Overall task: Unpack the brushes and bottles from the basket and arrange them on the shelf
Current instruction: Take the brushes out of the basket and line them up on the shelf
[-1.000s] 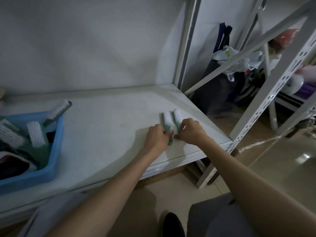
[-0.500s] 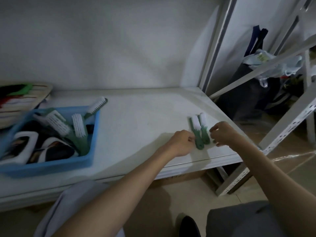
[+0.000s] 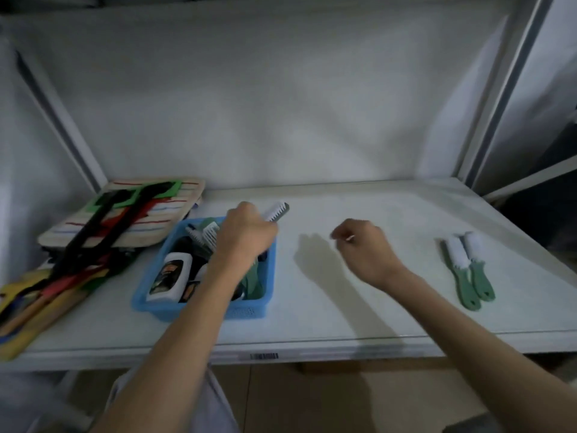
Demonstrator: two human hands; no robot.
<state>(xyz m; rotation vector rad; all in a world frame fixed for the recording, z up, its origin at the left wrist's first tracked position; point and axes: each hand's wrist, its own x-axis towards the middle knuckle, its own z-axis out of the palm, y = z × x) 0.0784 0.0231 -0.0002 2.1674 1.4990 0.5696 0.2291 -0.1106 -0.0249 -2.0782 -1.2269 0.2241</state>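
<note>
A blue basket [image 3: 249, 310] stands left of centre on the white shelf [image 3: 359, 292]. It holds several white-bristled brushes [image 3: 207, 235] and a white bottle [image 3: 170, 276] with a dark label. My left hand [image 3: 245, 237] is over the basket's far right corner, its fingers curled down beside a brush [image 3: 277, 210] that leans out over the rim. Its fingertips are hidden, so a grip cannot be made out. My right hand [image 3: 363, 251] hovers over the middle of the shelf, loosely curled and holding nothing. Two green-handled brushes [image 3: 468, 270] lie side by side at the right.
A stack of flat boards with black, red and green straps [image 3: 125, 217] lies at the back left, with more coloured flat items [image 3: 37, 301] at the front left edge. White uprights [image 3: 499, 89] frame the shelf on the right. A barcode sticker [image 3: 263, 356] marks the front edge.
Both hands have let go of the two green brushes and moved left. My left hand now reaches into the basket and my right hand hangs over mid-shelf. The view has swung left.
</note>
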